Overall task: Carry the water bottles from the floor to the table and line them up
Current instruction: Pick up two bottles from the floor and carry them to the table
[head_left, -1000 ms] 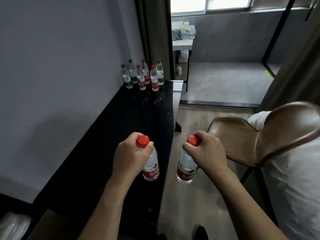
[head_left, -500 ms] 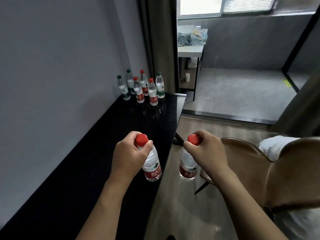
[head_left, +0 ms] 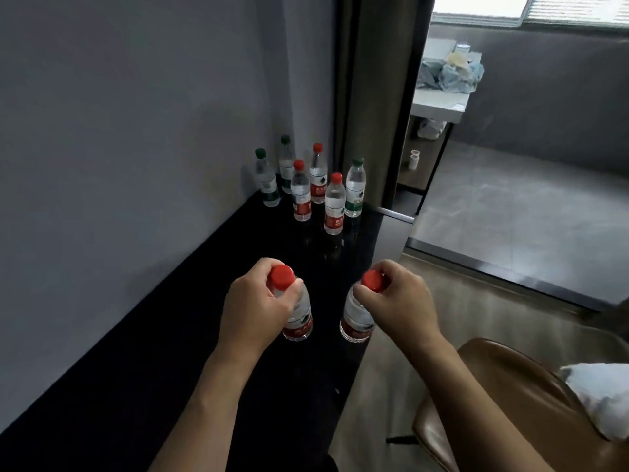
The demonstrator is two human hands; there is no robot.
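Left hand (head_left: 258, 303) curls its fingers round the neck of a clear plastic water bottle with red cap and red label (head_left: 295, 315), held upright above the glossy black table (head_left: 143, 369). Right hand (head_left: 396, 301) pinches the neck of a second red-capped clear bottle (head_left: 357, 318) over the table's right edge. At 12 o'clock of the hands, well apart, six clear bottles (head_left: 333, 204), three red-capped and three green-capped, stand clustered at the table's far end against the grey wall (head_left: 119, 131). A brown leather chair (head_left: 510, 403) lies at 4 o'clock.
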